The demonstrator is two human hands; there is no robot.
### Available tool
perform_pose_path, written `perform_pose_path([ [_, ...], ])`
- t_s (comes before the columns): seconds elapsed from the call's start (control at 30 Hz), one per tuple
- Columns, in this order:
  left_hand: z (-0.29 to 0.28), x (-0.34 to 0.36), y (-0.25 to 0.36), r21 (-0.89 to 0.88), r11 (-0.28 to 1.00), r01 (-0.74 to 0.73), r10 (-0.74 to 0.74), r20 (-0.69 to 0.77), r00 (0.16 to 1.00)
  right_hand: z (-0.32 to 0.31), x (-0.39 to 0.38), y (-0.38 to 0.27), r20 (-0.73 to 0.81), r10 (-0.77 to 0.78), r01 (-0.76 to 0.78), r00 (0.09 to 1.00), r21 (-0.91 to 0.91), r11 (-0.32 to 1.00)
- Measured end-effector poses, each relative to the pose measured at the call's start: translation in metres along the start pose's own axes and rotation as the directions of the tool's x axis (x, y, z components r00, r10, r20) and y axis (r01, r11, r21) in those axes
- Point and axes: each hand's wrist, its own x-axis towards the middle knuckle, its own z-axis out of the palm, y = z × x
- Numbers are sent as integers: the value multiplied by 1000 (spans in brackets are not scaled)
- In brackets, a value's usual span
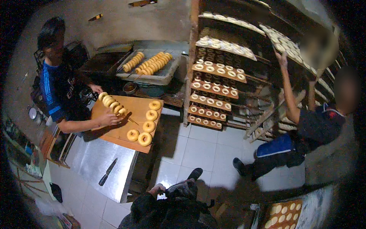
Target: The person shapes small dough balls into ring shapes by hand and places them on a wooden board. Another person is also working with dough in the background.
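Observation:
My left hand [157,189] is low in front of my dark jacket [171,213], away from the table. Its fingers are curled at a small dark thing that I cannot make out. Beside it, my right hand [189,184] barely shows against dark clothing, and its fingers are too dim to read. Nearest to my hands is a metal-topped table [85,158] with a black-handled knife [108,171] on it. On its wooden board [126,114] lie several ring doughnuts [148,126]. A co-worker at the left handles a row of doughnuts [112,104] on thin sticks.
Beyond the board, a metal tray [167,78] holds rows of doughnuts on sticks. A tall wooden rack [192,45] carries boards of dough rings. At the right, another co-worker [324,122] lifts a loaded board [284,44]. Dough pieces lie on a board [284,215] at lower right.

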Motion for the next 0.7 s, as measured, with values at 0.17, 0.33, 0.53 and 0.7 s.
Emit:
perform_pose_path([
  [0.17,-17,-27,16,-346,935,-75,46,-94,995,-5,-21,31,-51,31,-27,998,85,996],
  [0.33,-42,43,86,826,455,-333,249,241,938,-2,-40,56,-103,87,-67,991,187,980],
  [0.53,-18,75,141,122,978,-169,168,14,986,11,-49,73,-147,159,-112,976,287,951],
  [0.7,-14,68,159,105,980,-166,155,106,982,11,-46,118,-205,256,-151,945,421,895],
])
